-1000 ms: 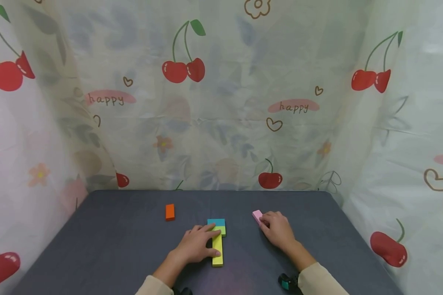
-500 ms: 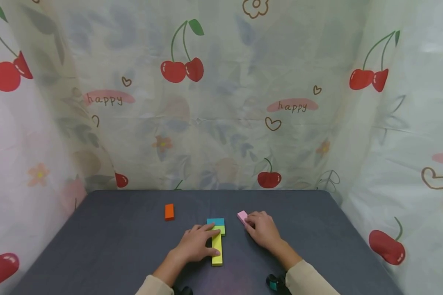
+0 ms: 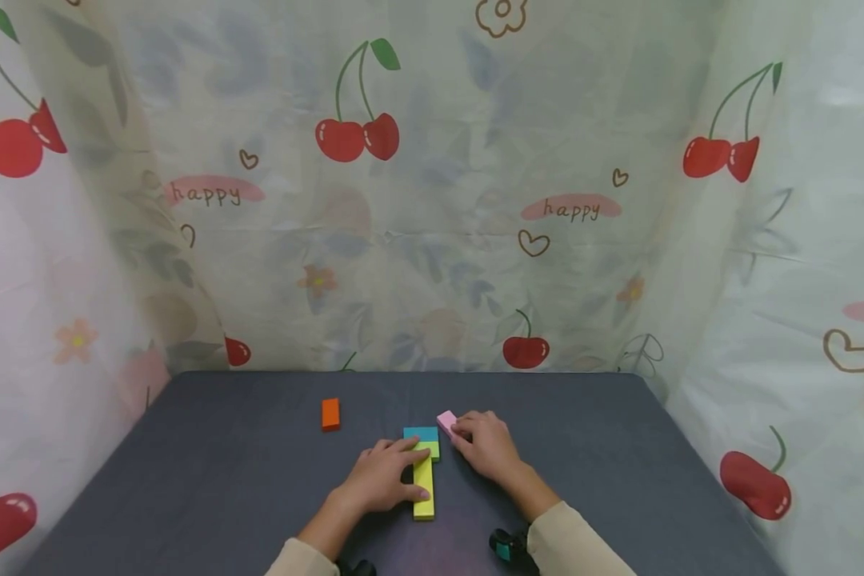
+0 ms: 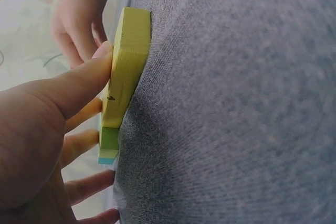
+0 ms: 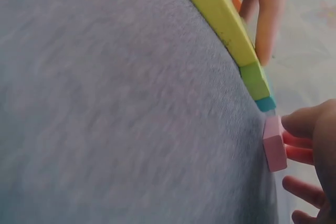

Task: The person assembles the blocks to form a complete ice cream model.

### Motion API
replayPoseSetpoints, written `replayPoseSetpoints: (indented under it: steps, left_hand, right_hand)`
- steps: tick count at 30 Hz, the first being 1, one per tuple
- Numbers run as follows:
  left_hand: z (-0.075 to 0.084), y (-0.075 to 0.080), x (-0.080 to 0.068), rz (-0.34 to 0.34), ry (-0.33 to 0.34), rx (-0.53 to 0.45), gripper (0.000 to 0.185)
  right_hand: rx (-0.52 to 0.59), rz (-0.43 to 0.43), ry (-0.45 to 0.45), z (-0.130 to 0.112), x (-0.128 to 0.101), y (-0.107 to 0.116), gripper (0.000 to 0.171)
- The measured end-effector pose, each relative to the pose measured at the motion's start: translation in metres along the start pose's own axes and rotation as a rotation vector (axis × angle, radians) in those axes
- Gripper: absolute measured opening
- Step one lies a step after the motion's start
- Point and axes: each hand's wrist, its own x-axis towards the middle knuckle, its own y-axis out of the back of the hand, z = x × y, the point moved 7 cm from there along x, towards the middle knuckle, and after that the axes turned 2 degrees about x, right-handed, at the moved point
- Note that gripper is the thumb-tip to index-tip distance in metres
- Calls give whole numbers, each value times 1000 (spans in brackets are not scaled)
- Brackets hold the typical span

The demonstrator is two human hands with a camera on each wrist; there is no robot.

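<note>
In the head view, a long yellow block [image 3: 423, 490] points away from me. At its far end a light green block [image 3: 432, 451] and a blue block [image 3: 421, 434] lie crosswise against it. My left hand [image 3: 378, 480] is spread over this row, its thumb on the yellow block and its fingertips at the green one. My right hand [image 3: 488, 444] pinches a small pink block [image 3: 446, 422] between thumb and fingers, just right of the blue block. The right wrist view shows the pink block [image 5: 274, 144] close to the blue end [image 5: 266, 103], low over the cloth.
An orange block [image 3: 330, 414] lies on the dark grey cloth-covered table [image 3: 245, 448], farther back and left of the row. A patterned curtain [image 3: 432, 200] with cherries encloses the back and sides.
My right hand has slid the pink block leftward, from well right of the row to beside the blue block. The left hand has stayed on the row.
</note>
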Motion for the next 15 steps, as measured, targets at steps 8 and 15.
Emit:
replayPoseSetpoints:
  steps: [8,15]
  left_hand:
    - [0,2,-1,1,-5,-13,67]
    - [-1,0,0,-4,-9,-1,67]
  right_hand:
    - [33,-75,-58,-6,17,-9,25]
    - [48,-108,-84,-7,25,-17,30]
